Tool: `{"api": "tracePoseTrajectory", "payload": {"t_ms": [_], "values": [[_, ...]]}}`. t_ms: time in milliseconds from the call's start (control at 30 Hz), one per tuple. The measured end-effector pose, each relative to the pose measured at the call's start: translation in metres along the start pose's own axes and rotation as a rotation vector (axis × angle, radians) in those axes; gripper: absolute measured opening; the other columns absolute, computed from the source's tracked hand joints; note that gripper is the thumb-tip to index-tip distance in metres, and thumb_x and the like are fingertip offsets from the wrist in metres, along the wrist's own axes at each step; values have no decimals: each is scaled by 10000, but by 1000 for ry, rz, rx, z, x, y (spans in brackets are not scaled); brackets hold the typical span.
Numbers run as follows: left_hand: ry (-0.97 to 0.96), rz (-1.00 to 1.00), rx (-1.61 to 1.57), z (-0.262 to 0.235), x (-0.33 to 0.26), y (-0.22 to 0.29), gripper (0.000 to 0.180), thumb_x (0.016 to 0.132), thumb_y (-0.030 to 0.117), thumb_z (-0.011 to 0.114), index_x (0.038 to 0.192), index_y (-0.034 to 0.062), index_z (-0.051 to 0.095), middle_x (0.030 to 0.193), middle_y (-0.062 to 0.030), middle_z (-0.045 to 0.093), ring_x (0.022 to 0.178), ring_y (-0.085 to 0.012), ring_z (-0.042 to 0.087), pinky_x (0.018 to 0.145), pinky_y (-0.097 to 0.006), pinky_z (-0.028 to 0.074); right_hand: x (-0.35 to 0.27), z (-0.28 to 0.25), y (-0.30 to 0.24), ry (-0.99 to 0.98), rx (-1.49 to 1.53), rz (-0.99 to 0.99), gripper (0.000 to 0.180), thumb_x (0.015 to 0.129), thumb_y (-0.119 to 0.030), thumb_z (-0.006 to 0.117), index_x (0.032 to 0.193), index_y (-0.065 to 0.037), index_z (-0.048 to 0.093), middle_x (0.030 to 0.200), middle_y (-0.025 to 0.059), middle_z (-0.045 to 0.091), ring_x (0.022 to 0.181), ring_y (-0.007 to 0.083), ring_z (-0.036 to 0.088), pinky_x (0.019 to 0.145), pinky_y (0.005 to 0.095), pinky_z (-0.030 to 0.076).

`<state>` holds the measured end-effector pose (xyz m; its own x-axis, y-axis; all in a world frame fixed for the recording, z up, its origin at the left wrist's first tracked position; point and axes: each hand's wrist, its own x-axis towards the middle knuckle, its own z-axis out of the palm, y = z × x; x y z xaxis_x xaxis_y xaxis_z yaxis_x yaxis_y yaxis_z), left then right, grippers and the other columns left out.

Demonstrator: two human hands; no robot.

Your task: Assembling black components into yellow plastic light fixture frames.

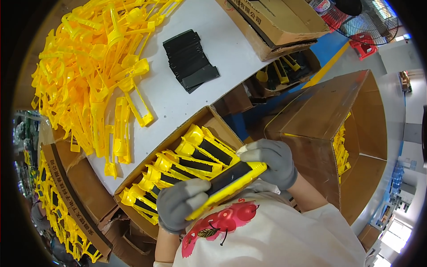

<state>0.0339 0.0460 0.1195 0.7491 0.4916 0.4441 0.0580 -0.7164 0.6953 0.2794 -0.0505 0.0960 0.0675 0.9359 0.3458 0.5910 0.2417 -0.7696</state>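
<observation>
1. Head view, nearest the camera: a white shirt (275, 231) with a red cherry print fills the lower edge.
2. Just above it, two grey-gloved hands hold one yellow plastic holder (231, 184) with a black strip (229, 176) lying along its top.
3. The left hand (180, 202) wraps around the lower end, thumb over the strip. The right hand (273, 162) grips the upper end, fingers curled over the edge.
4. The step in hand looks like seating the strip into the holder; both thumbs seem to press it down.
5. Behind the hands, an open cardboard box (178, 138) on the white table (231, 49) holds rows of finished yellow pieces with black strips.
6. Further back lie a stack of loose black strips (189, 60) and a large heap of empty yellow holders (93, 66).
7. The next move would likely call for even pressure along the strip, then a free slot in the box.
</observation>
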Motion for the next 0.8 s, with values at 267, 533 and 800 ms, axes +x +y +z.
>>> {"api": "tracePoseTrajectory", "payload": {"t_ms": [267, 533, 800], "values": [[-77, 188, 300, -5, -6, 19, 153, 738, 114, 671, 874, 119, 601, 994, -59, 699, 806, -253, 685, 525, -236, 470, -3, 3, 1, 51, 17, -23, 384, 670, -115, 770, 1030, -79, 641, 951, 98, 682, 841, 280, 675, 726, 326, 544], [23, -374, -260, -9, -13, 1, 206, 751, 56, 703, 937, 35, 618, 987, -126, 691, 801, -246, 673, 660, -281, 518, 6, -11, -1, -21, -37, -90, 515, 617, -325, 838, 1005, -46, 646, 954, 120, 676, 795, 261, 668, 698, 312, 535], [-334, -768, -224, -9, 43, -62, 308, 813, 104, 662, 1093, 56, 543, 980, -97, 647, 751, -215, 646, 644, -311, 510, 2, 13, 5, -137, -83, 656, 399, 779, -167, 676, 1162, -69, 620, 859, 65, 649, 695, 183, 614, 644, 281, 494]]}}
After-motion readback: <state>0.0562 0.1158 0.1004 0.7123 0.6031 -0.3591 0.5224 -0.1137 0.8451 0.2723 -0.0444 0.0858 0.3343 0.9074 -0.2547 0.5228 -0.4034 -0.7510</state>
